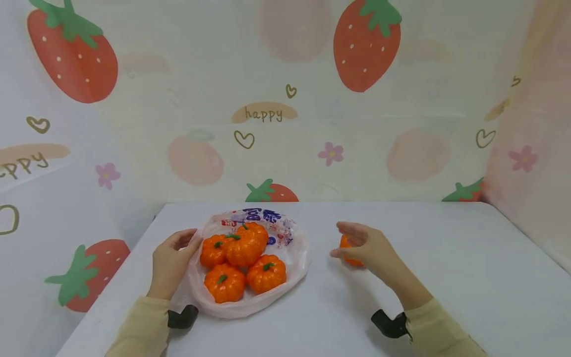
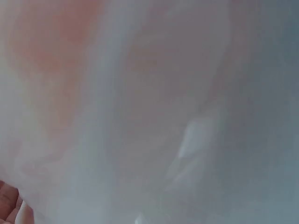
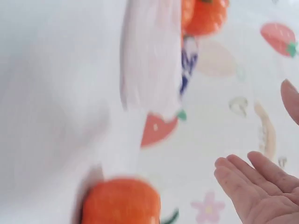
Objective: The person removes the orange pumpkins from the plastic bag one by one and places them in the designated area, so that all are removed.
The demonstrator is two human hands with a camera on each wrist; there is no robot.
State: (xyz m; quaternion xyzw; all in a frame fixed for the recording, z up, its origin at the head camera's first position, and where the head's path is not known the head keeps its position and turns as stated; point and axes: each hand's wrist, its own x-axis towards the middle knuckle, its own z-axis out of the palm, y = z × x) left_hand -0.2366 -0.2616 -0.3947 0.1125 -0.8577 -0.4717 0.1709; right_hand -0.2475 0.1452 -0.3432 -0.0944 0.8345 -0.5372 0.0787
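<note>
Several small orange toy pumpkins [image 1: 225, 282] with green stems lie in a white plastic bag [image 1: 241, 311], its mouth spread wide and blue and red print on its far inner side. My left hand [image 1: 173, 260] pinches the bag's left rim between thumb and fingers. Blurred bag film [image 2: 154, 93] fills most of the left wrist view. On the right, my right hand [image 1: 368, 248] is held with thumb and fingers spread apart above a single pumpkin [image 1: 345, 243], partly hidden by the hand in the head view. In the right wrist view this pumpkin [image 3: 121, 203] is apart from the fingers.
A white table [image 1: 446, 258] carries everything. Behind it and at both sides hangs a cloth [image 1: 370, 119] printed with strawberries, hearts and flowers. Dark curved mounts [image 1: 389, 325] stick out at both wrists, and beige sleeves [image 1: 140, 327] cover the forearms.
</note>
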